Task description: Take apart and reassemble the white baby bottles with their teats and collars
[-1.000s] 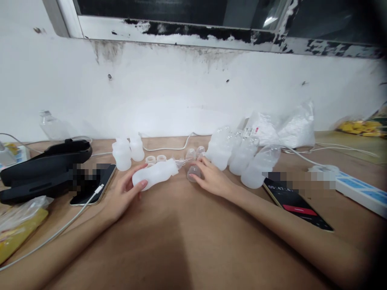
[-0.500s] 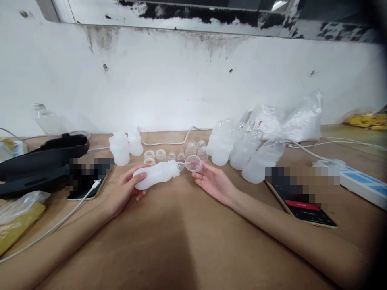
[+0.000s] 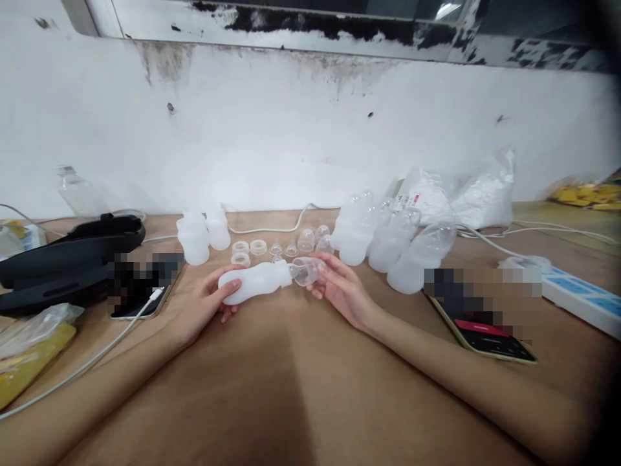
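My left hand (image 3: 206,299) is wrapped round the base end of a frosted white baby bottle (image 3: 257,283), which lies sideways above the table with its neck to the right. My right hand (image 3: 345,290) grips a clear dome cap (image 3: 303,272) by its closed end. The cap's open side faces the bottle and surrounds the nipple end, at least in part; whether it touches the collar I cannot tell. Just behind the bottle are several white collar rings (image 3: 258,251), small clear nipples (image 3: 290,250) and more clear dome caps (image 3: 305,241).
White open bottles (image 3: 193,246) stand at the left; several capped bottles (image 3: 355,243) stand at the right, before plastic bags (image 3: 482,197). Phones (image 3: 504,343) lie on both sides. A black case (image 3: 72,259), a white cable (image 3: 101,353) and a power strip (image 3: 582,291) are farther out.
The dome cap has turned to face the bottle and moved slightly left, over the nipple. My right fingers have shifted to its closed end. The bottle has moved slightly right.
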Demonstrator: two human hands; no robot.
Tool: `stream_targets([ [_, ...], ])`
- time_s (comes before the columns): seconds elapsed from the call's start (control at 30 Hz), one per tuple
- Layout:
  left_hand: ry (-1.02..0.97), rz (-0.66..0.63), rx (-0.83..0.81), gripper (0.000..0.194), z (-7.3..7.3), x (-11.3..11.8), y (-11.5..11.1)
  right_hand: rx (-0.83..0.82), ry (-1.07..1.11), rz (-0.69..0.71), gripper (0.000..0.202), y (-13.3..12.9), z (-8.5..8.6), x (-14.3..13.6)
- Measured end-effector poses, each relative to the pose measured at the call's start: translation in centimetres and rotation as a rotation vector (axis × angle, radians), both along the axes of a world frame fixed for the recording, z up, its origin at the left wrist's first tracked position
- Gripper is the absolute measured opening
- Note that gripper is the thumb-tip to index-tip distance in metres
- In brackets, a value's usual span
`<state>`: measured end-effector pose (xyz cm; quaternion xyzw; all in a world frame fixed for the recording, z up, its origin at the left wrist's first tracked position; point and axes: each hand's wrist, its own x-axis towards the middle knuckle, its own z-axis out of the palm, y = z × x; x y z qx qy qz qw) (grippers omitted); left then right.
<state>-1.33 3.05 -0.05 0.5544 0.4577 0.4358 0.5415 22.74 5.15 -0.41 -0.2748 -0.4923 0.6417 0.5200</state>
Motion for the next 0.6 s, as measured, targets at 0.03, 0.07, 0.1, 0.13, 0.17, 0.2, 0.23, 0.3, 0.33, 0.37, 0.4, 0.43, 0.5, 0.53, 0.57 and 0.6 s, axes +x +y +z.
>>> stream_targets([
  [0.03, 0.013, -0.001, 0.006, 0.041, 0.0, 0.0, 0.0, 0.073, -0.054, -0.011, 0.020, -0.2, 0.0, -0.1],
  [0.07, 0.028, -0.002, 0.013, 0.041, 0.0, 0.0, 0.0, 0.132, -0.103, -0.023, 0.022, -0.4, -0.1, -0.1],
  [0.1, 0.045, -0.010, 0.022, 0.041, 0.1, 0.0, -0.1, 0.180, -0.148, -0.041, 0.022, -0.5, -0.1, -0.2],
  [0.13, 0.064, -0.021, 0.035, 0.041, 0.1, 0.0, -0.1, 0.219, -0.187, -0.064, 0.023, -0.7, -0.1, -0.2],
  [0.17, 0.084, -0.037, 0.048, 0.041, 0.1, 0.0, -0.1, 0.248, -0.223, -0.084, 0.024, -0.8, -0.1, -0.3],
  [0.2, 0.104, -0.054, 0.060, 0.042, 0.1, 0.0, -0.2, 0.268, -0.259, -0.098, 0.026, -0.9, 0.0, -0.3],
  [0.23, 0.123, -0.070, 0.071, 0.043, 0.2, 0.0, -0.2, 0.280, -0.296, -0.107, 0.027, -1.0, 0.0, -0.4],
  [0.3, 0.152, -0.100, 0.082, 0.045, 0.2, -0.1, -0.3, 0.286, -0.367, -0.108, 0.031, -1.1, 0.2, -0.4],
  [0.33, 0.160, -0.112, 0.082, 0.047, 0.2, -0.1, -0.3, 0.284, -0.394, -0.108, 0.032, -1.1, 0.3, -0.5],
  [0.37, 0.164, -0.126, 0.081, 0.048, 0.2, -0.1, -0.3, 0.281, -0.417, -0.108, 0.033, -1.2, 0.4, -0.5],
  [0.4, 0.163, -0.134, 0.078, 0.049, 0.3, -0.1, -0.3, 0.279, -0.432, -0.111, 0.033, -1.2, 0.5, -0.5],
  [0.43, 0.161, -0.141, 0.075, 0.051, 0.3, 0.0, -0.4, 0.280, -0.443, -0.112, 0.033, -1.2, 0.5, -0.5],
  [0.5, 0.153, -0.146, 0.073, 0.054, 0.4, 0.1, -0.5, 0.282, -0.461, -0.107, 0.034, -1.2, 0.6, -0.4],
  [0.53, 0.153, -0.146, 0.073, 0.054, 0.6, 0.1, -0.6, 0.285, -0.466, -0.101, 0.034, -1.2, 0.5, -0.3],
  [0.57, 0.155, -0.144, 0.075, 0.054, 0.7, 0.2, -0.7, 0.289, -0.469, -0.097, 0.034, -1.2, 0.5, -0.3],
  [0.6, 0.159, -0.139, 0.077, 0.055, 0.9, 0.3, -0.9, 0.292, -0.473, -0.092, 0.034, -1.2, 0.4, -0.2],
])
